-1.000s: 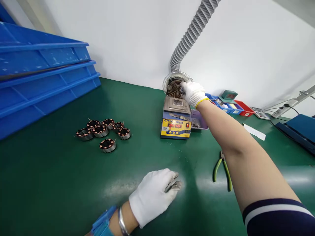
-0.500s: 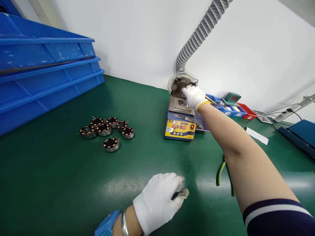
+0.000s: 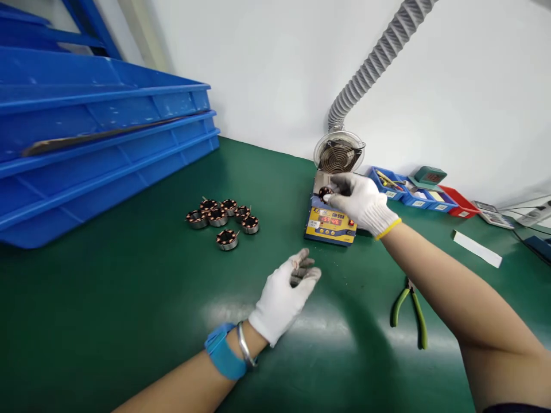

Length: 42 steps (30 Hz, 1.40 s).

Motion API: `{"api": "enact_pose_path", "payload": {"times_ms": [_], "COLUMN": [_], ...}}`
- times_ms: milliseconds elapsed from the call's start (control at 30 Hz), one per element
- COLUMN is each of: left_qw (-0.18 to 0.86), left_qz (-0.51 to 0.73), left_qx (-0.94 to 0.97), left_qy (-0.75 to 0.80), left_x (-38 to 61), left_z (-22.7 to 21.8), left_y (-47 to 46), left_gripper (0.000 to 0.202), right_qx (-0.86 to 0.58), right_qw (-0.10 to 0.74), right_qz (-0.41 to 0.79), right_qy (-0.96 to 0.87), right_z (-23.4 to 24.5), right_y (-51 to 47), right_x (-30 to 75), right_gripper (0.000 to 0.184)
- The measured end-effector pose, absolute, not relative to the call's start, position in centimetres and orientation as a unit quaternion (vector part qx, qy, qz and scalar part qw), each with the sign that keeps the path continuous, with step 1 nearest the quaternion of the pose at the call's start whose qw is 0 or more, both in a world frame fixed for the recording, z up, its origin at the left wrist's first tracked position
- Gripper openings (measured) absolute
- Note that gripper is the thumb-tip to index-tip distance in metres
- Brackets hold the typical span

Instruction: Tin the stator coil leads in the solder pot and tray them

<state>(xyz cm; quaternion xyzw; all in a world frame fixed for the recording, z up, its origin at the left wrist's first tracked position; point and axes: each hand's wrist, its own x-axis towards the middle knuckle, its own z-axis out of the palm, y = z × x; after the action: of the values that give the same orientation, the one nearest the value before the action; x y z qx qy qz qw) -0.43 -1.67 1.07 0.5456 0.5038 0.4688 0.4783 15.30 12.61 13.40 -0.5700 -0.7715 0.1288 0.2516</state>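
My right hand [image 3: 360,201], in a white glove with a yellow cuff edge, pinches a small motor stator [image 3: 326,194] with copper windings. It holds the stator over the top of the yellow and blue solder pot [image 3: 330,226], whose red digits are lit. My gloved left hand [image 3: 287,292] is held over the green table nearer to me, its fingers apart and greyed at the tips, with nothing in them. Left of it, several motor stators [image 3: 217,217] stand in a cluster, with one stator [image 3: 227,240] a little in front.
Stacked blue crates [image 3: 129,137] fill the left side. A fan [image 3: 339,156] on a grey duct hose [image 3: 379,60] stands behind the pot. To the right are green-handled pliers [image 3: 408,312], small blue bins [image 3: 424,198], a red bin [image 3: 460,203] and a white strip [image 3: 477,248].
My right hand has come back from near the fan and now shows a stator in its fingers. My left hand has moved forward toward the solder pot. The view has shifted left.
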Motion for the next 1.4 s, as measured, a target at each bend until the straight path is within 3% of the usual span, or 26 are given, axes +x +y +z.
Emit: {"api": "enact_pose_path", "payload": {"times_ms": [133, 200, 367, 467, 567, 667, 767, 833, 900, 1400], "left_qw": [0.436, 0.403, 0.397, 0.416, 0.441, 0.490, 0.488, 0.472, 0.462, 0.450], "left_qz": [0.521, 0.515, 0.522, 0.506, 0.481, 0.439, 0.379, 0.349, 0.334, 0.301], "left_qx": [0.548, 0.570, 0.583, 0.620, 0.621, 0.584, 0.593, 0.616, 0.631, 0.656], "left_qy": [0.487, 0.498, 0.480, 0.432, 0.434, 0.477, 0.516, 0.525, 0.527, 0.526], "left_x": [-0.6, -0.8, -1.2, -1.2, -1.0, -0.7, -0.3, -0.1, 0.0, -0.1], "left_z": [0.6, 0.5, 0.5, 0.1, -0.5, -0.7, -0.1, 0.3, 0.6, 0.8], "left_y": [-1.5, -1.7, -1.9, -2.0, -1.9, -1.6, -1.5, -1.4, -1.3, -1.3], "left_gripper": [0.055, 0.051, 0.056, 0.059, 0.064, 0.073, 0.074, 0.073, 0.072, 0.067], "right_qx": [-0.579, -0.568, -0.471, -0.479, -0.507, -0.543, -0.614, -0.646, -0.661, -0.676], "right_qw": [0.235, 0.222, 0.180, 0.142, 0.119, 0.202, 0.302, 0.308, 0.300, 0.259], "right_qz": [0.283, 0.340, 0.556, 0.610, 0.595, 0.533, 0.318, 0.166, 0.086, -0.013], "right_qy": [-0.728, -0.716, -0.661, -0.615, -0.612, -0.616, -0.656, -0.678, -0.683, -0.690], "right_z": [9.6, 8.3, 8.5, 9.5, 10.1, 10.9, 12.4, 13.3, 13.7, 10.7], "right_y": [6.3, 4.1, 2.7, 3.2, 4.4, 7.3, 12.2, 15.8, 19.0, 24.3], "right_x": [12.1, 11.4, 12.5, 13.8, 14.5, 15.6, 17.2, 18.2, 19.0, 19.0], "right_gripper": [0.067, 0.068, 0.039, 0.026, 0.021, 0.037, 0.041, 0.038, 0.037, 0.045]}}
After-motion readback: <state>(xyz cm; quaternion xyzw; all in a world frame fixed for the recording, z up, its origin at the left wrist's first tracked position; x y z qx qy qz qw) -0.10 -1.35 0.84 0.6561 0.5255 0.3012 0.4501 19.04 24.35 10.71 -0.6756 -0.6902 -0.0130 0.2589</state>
